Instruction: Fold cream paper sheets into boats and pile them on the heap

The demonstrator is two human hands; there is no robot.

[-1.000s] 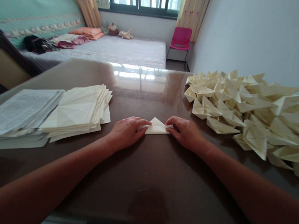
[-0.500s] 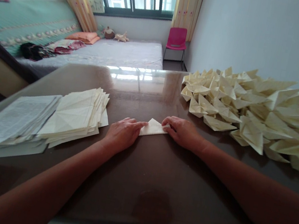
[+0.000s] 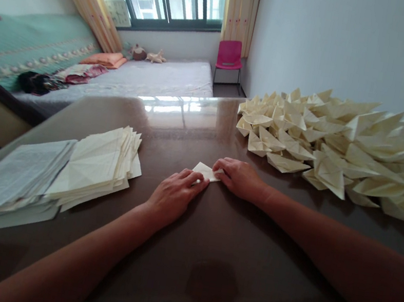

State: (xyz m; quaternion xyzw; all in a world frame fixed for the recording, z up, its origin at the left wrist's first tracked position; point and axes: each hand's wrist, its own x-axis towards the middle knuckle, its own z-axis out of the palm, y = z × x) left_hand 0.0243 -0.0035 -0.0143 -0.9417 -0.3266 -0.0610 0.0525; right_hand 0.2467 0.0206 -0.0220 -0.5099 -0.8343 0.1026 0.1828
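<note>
A small folded piece of cream paper (image 3: 204,170) lies on the brown glossy table (image 3: 154,246), between my two hands. My left hand (image 3: 175,193) is closed on its near left edge, fingers pressed together over the paper. At the right end, my right hand (image 3: 240,177) pinches the paper between thumb and curled fingers. Part of the folded paper is hidden under the fingers of both hands.
Left of my hands lie a stack of creased cream sheets (image 3: 93,160) and a stack of printed sheets (image 3: 22,169). A large heap of folded paper pieces (image 3: 343,150) covers the table's right side. Beyond stand a bed (image 3: 172,75) and a pink chair (image 3: 229,56).
My left hand has moved right along the near edge of the folded paper and now covers more of it. The right hand stays at its right end. The view has shifted slightly.
</note>
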